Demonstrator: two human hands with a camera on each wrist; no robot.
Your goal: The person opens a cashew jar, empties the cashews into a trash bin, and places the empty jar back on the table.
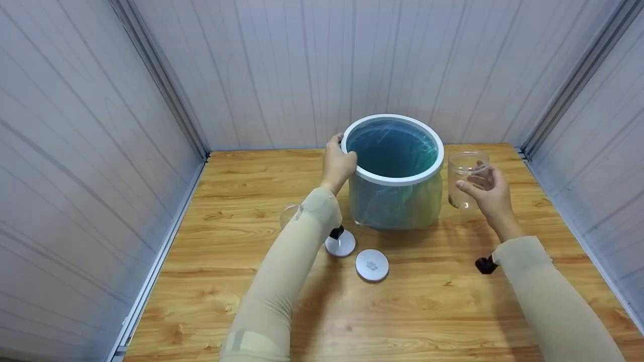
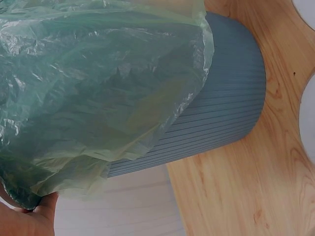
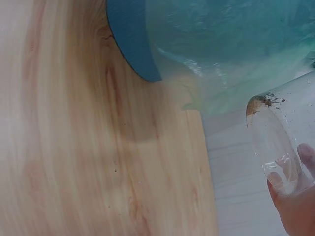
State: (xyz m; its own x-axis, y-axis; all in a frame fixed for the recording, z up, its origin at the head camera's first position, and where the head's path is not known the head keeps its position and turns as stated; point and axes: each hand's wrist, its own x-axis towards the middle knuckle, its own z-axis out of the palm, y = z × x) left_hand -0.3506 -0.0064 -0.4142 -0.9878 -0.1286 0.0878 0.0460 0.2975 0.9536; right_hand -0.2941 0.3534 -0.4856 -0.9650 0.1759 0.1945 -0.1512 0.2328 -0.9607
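Observation:
A blue bin [image 1: 395,201] with a white rim [image 1: 392,180] and a green plastic liner [image 2: 93,88] stands at the back of the wooden table [image 1: 241,236]. My left hand [image 1: 338,162] grips the bin's rim on its left side. My right hand [image 1: 490,193] holds a clear open jar [image 1: 468,176] upright just right of the bin. In the right wrist view the jar [image 3: 283,142] shows brown specks near its base. Two round white lids [image 1: 372,265] lie in front of the bin, one [image 1: 340,245] partly under my left forearm.
Another clear jar [image 1: 288,214] peeks out from behind my left forearm. White panelled walls [image 1: 90,151] close in the table on three sides. Bare wood lies along the front and left of the table.

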